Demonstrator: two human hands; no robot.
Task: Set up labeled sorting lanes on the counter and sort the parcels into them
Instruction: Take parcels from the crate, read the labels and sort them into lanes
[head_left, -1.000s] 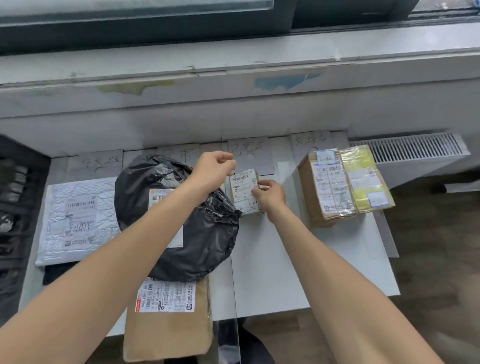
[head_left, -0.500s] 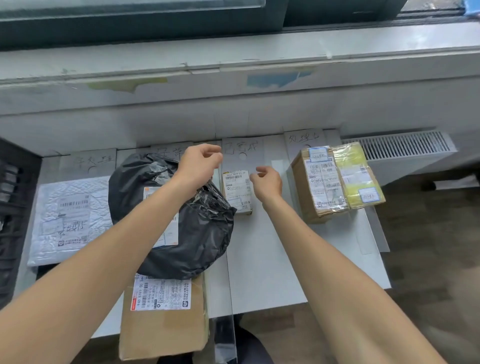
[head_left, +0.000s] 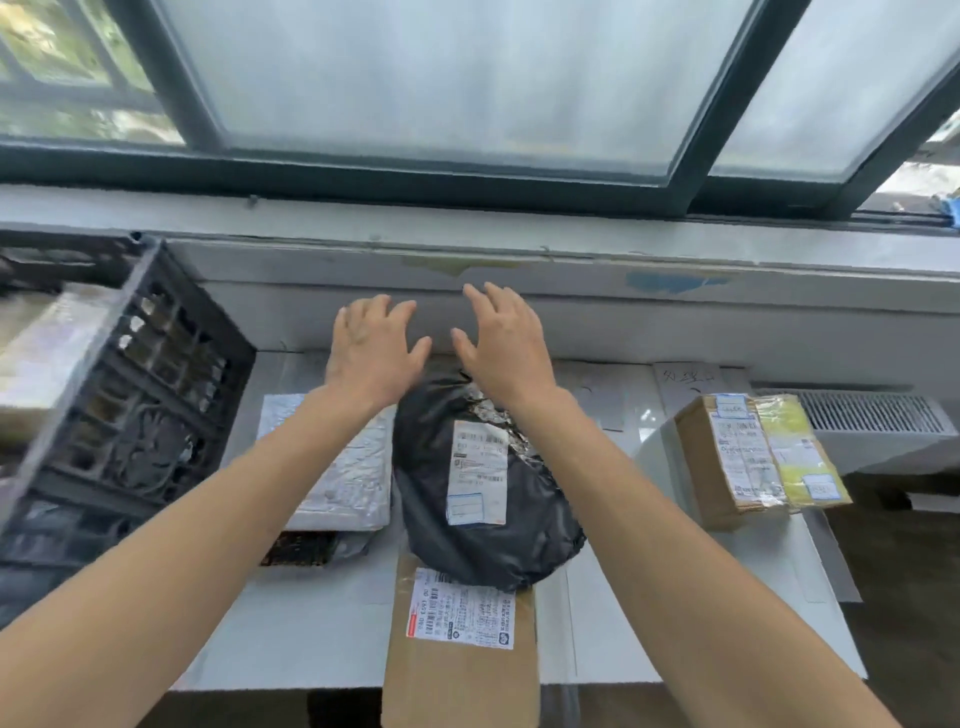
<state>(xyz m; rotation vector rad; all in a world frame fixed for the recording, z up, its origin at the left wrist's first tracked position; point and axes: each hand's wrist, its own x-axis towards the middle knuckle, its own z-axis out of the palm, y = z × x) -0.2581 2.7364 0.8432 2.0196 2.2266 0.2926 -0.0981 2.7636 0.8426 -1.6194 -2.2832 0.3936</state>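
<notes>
My left hand (head_left: 371, 345) and my right hand (head_left: 501, 340) are raised side by side above the far end of the counter (head_left: 311, 639), fingers spread, holding nothing. Below them a black plastic parcel (head_left: 524, 525) with a white label lies on a brown cardboard box (head_left: 460, 680). A white bubble mailer (head_left: 353, 478) lies to its left. At the right stand a brown box (head_left: 724, 460) and a yellow parcel (head_left: 800, 452). A handwritten lane label (head_left: 688, 382) sits behind them. The small labeled box is hidden by my right arm or out of sight.
A black plastic crate (head_left: 130, 415) with a parcel inside stands at the left edge of the counter. A window sill and dark window frame run along the back. A white radiator grille (head_left: 872, 413) is at the far right. Floor shows beyond the counter's right edge.
My right hand let go of the small labeled box. Both hands rose, opened and spread. The camera tilted up and left, bringing the window and crate into view.
</notes>
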